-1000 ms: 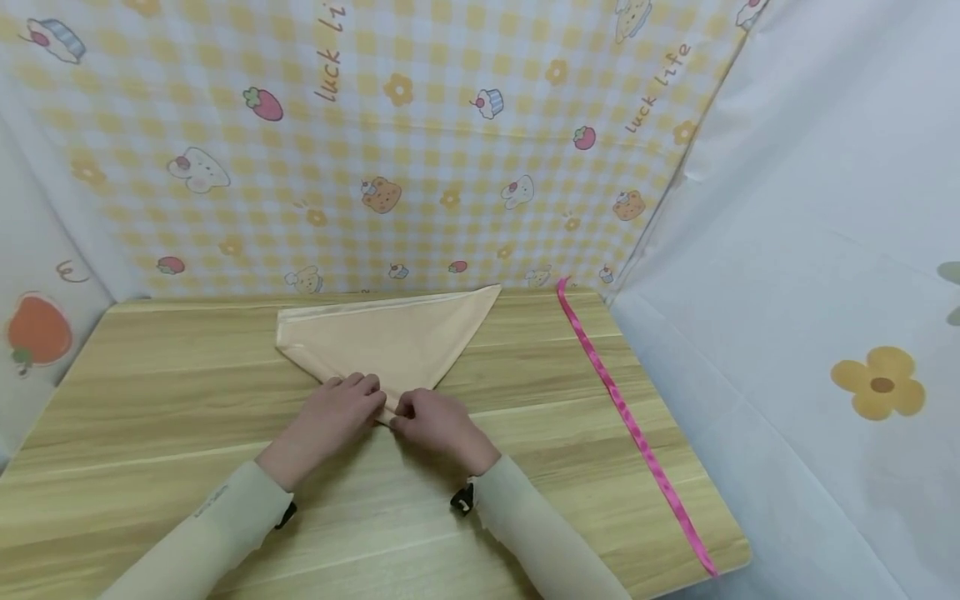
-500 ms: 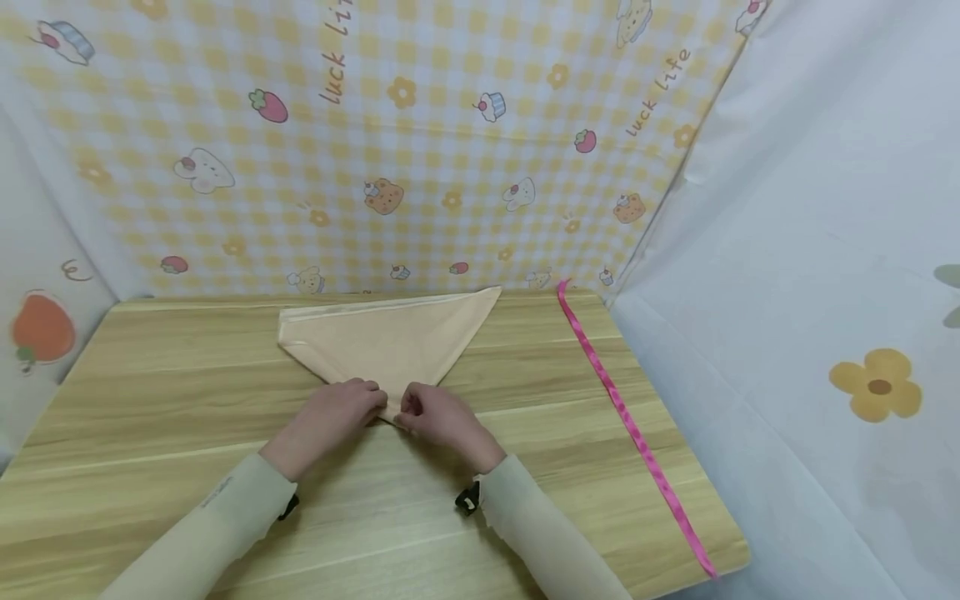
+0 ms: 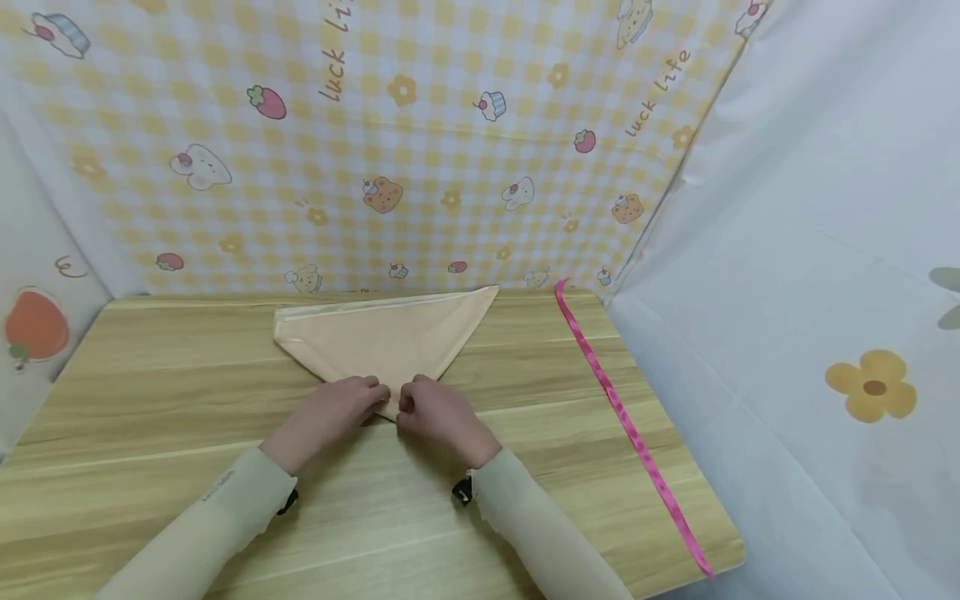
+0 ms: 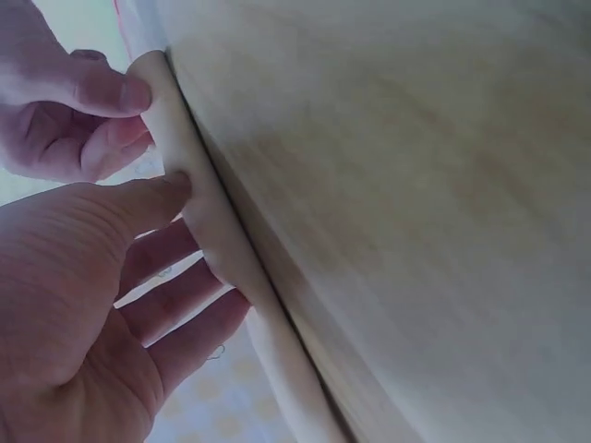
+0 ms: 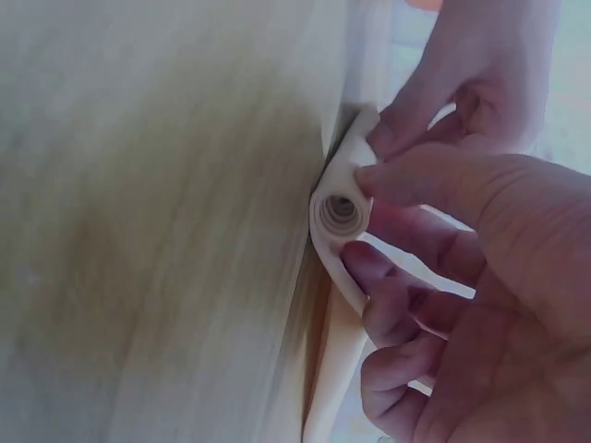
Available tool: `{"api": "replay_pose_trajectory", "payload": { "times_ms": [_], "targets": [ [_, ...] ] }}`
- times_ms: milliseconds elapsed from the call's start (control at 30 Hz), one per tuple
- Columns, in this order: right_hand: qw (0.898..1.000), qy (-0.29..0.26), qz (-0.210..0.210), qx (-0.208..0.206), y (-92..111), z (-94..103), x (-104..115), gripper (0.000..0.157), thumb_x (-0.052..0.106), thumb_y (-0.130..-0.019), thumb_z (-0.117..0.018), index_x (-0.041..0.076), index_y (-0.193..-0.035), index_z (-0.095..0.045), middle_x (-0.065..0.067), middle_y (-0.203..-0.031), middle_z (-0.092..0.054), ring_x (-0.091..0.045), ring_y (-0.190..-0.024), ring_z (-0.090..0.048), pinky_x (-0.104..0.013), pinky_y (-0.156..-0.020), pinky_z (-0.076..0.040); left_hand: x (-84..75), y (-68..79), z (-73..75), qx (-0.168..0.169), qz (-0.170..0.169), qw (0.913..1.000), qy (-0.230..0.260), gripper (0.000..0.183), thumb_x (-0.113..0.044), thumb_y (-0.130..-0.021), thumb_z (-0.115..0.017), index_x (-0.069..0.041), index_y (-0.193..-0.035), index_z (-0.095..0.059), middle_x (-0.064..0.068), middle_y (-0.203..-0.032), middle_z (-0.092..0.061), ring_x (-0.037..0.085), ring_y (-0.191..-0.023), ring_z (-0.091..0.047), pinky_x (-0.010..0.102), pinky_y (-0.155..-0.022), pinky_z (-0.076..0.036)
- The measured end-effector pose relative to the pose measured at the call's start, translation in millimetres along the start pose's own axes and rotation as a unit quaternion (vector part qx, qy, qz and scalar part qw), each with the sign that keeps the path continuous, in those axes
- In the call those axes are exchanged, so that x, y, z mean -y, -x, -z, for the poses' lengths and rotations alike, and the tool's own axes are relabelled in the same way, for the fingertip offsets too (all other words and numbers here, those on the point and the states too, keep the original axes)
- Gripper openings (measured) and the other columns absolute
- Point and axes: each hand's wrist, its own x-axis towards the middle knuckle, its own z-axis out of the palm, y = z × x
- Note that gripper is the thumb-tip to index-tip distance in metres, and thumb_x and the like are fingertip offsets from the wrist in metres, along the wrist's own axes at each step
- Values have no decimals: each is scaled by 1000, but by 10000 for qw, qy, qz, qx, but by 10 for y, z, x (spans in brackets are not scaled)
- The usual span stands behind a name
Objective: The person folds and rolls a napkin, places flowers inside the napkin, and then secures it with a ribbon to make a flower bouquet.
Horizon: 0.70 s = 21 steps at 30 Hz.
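Note:
A peach-coloured cloth (image 3: 382, 337), folded into a rough triangle, lies on the table with its wide side away from me. Its near side is wound into a narrow roll (image 4: 217, 221). At the right end, the roll shows a hollow spiral (image 5: 340, 217) of layers in the right wrist view. My left hand (image 3: 326, 417) pinches the roll between thumb and fingertips, left of its middle. Close beside it, my right hand (image 3: 446, 417) pinches the rolled end, thumb on the near side and curled fingers on the other.
A long pink ribbon (image 3: 622, 408) runs down the right part of the wooden table (image 3: 150, 467), from the back edge to the front right corner. A yellow checked curtain (image 3: 450, 150) hangs behind the table, and white sheets (image 3: 787, 233) close off the sides.
Both hands stay at the cloth's near side and shift slightly. The right fingers have moved a little away from me along with the near edge. The ribbon lies as before.

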Motion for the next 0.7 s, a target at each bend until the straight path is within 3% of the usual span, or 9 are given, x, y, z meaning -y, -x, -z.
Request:
{"api": "replay_pose_trajectory", "payload": {
  "times_ms": [133,267,433,567,700],
  "targets": [
    [9959,-827,-105,342,-66,18,-97,14,25,-100,-76,23,-88,-69,9,-87,-64,-7,-73,-56,-24,-66,-45,13,16,-31,-146,-100,9998,-120,19,-4,-96,-80,-13,-95,-63,-4,-85,-56,7,-68,-44,22,-60,-43],
    [9846,-1628,-51,630,-130,19,-210,13,22,-100,-75,19,-87,-71,8,-80,-66,-7,-70,-55,-23,-64,-45,23,28,-59,-115,-195,9994,-247,21,-4,-94,-80,-14,-94,-62,-3,-90,-56,9,-71,-45,22,-61,-43],
    [9750,-2062,83,828,-180,13,-310,11,18,-100,-74,15,-89,-75,8,-80,-67,-6,-71,-55,-21,-66,-45,18,9,-68,-5,-135,9997,-215,17,-5,-98,-78,-15,-91,-65,-4,-89,-57,11,-76,-50,23,-64,-46],
    [9870,-1445,206,671,-150,15,-297,9,24,-102,-74,18,-97,-73,8,-86,-67,-5,-74,-56,-21,-69,-47,14,-25,-64,115,-92,9998,-135,17,-3,-96,-78,-15,-91,-67,-4,-90,-61,11,-78,-56,26,-67,-50],
    [9991,-90,346,239,-74,15,-181,19,36,-99,-78,21,-107,-70,8,-96,-64,-7,-78,-57,-23,-69,-48,17,-34,-44,133,-104,9997,-153,18,-1,-95,-79,-14,-94,-66,-3,-89,-63,11,-76,-56,26,-67,-50]
  ]
}}
